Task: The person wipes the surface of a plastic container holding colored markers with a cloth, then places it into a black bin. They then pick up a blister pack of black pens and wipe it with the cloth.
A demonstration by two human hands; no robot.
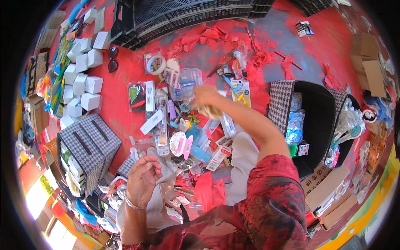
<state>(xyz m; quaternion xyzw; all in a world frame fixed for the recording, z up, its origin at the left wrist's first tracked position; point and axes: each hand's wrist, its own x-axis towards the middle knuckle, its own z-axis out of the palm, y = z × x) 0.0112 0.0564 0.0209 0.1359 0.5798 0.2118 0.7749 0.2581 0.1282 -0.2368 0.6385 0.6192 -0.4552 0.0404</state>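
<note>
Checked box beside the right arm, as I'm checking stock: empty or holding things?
Holding things, but not full: blue packages sit inside the box, with black lining showing beside them.

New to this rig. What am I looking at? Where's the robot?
There's no robot: these are a person's two bare hands. The single picture comes from a wide fisheye camera worn on the head, looking down, so straight edges bend near the rim. Left in the picture is the person's left.

The right hand reaches across beside a clear plastic box; blur hides whether its grip holds anything. The left hand has curled fingers, with nothing clearly visible in them.

Many small packaged goods lie spread on a worn red floor. To the left are white boxes, with sunglasses beside them. Checkered storage boxes stand on both sides, and black crates are at the top.
</note>
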